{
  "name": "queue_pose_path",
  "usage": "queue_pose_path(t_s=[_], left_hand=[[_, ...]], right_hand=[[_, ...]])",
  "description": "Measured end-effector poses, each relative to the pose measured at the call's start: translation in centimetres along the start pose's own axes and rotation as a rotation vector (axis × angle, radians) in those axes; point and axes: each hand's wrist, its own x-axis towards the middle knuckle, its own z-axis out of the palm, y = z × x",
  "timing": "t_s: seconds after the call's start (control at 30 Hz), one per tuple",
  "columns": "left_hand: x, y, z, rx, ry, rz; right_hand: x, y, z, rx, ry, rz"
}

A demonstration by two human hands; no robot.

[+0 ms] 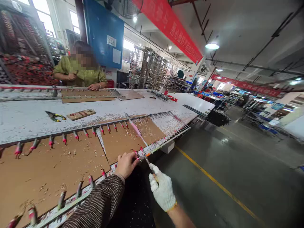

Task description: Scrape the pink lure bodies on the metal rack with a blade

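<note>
A long metal frame [78,125] with rows of short grey pegs, pink at their ends, lies on the work table. My bare left hand [127,164] is at its near rail, fingertips pinched on a pink-tipped peg [136,153]. My right hand [163,187], in a white knitted glove, is closed round a slim metal tool [146,160]. The tool's far end reaches the rail just right of my left fingertips; its exact kind is unclear. A pink-and-grey crossbar [136,128] spans the frame just beyond my hands.
Brown boards [78,158] scattered with shavings lie under the frame. Yellow-handled pliers [55,116] and a wooden block [81,114] rest on the white table [114,109]. A co-worker [83,71] sits opposite. A bundle of dark rods [217,117] juts past the table's right end.
</note>
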Motion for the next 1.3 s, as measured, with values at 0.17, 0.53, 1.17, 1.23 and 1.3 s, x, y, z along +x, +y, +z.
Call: queue_pose_path(t_s=[0.17,0.53,1.17,1.23,1.3], left_hand=[[-0.3,-0.2,0.2,0.016,0.012,0.049],[-0.6,0.6,0.7,0.105,0.027,0.098],[-0.5,1.4,1.4,0.207,0.105,0.101],[-0.5,1.4,1.5,0.21,0.11,0.099],[-0.4,1.4,1.5,0.217,0.103,0.091]], right_hand=[[-0.5,0.4,-0.5,0.101,0.081,0.13],[-1.1,2.8,-0.7,0.172,0.028,0.31],[2.1,0.1,-4.5,0.052,0.175,0.154],[1.8,0.4,-3.6,-0.026,0.132,0.112],[1.5,0.9,-2.6,-0.104,-0.027,0.077]])
